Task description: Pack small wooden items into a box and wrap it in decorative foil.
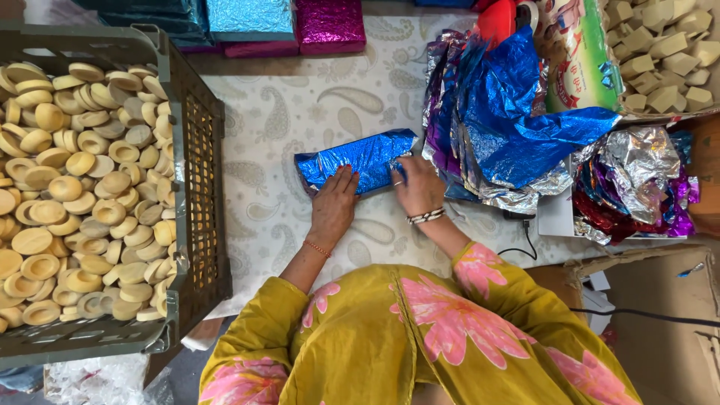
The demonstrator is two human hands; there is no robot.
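Head view: my left hand (334,204) lies flat, fingers spread, pressing on the blue foil packet (354,161) that sits on the patterned cloth (300,105) in front of me. My right hand (418,185) pinches the packet's right end between thumb and fingers. Just to the right lies a pile of foil sheets (510,120), blue on top. To the left stands a plastic crate (199,172) full of round tan pucks (75,187). Wrapped boxes (300,26) line the far edge.
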